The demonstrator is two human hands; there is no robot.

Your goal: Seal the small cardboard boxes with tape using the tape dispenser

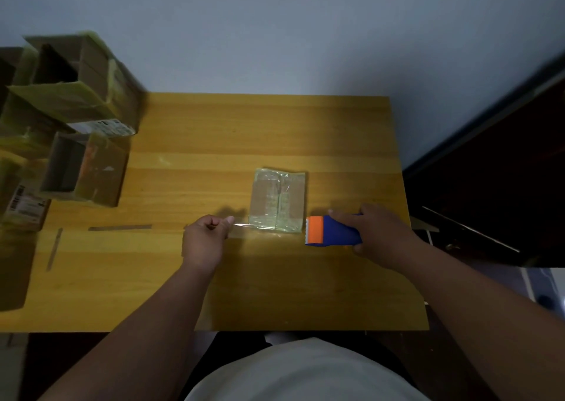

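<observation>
Left hand (204, 239) is pinching the free end of a clear tape strip (243, 225), fingers curled, just left of the small box (277, 205). Right hand (371, 228) is gripping the blue and orange tape dispenser (331, 231), sitting just right of the box with its toothed edge facing it. The strip is running from the left hand onto the box's near edge; can't tell if it's carrying through to the dispenser. The box is lying mid-table (275, 125), flaps closed, already carrying glossy tape over the centre seam and near end. Looks like this box is mostly sealed, with the last strip being laid or cut. At the table's left edge, a pile of open boxes (76, 119) is standing with flaps up, so most of the job is probably still waiting. Two loose strips (120, 227) are lying near the left hand.
</observation>
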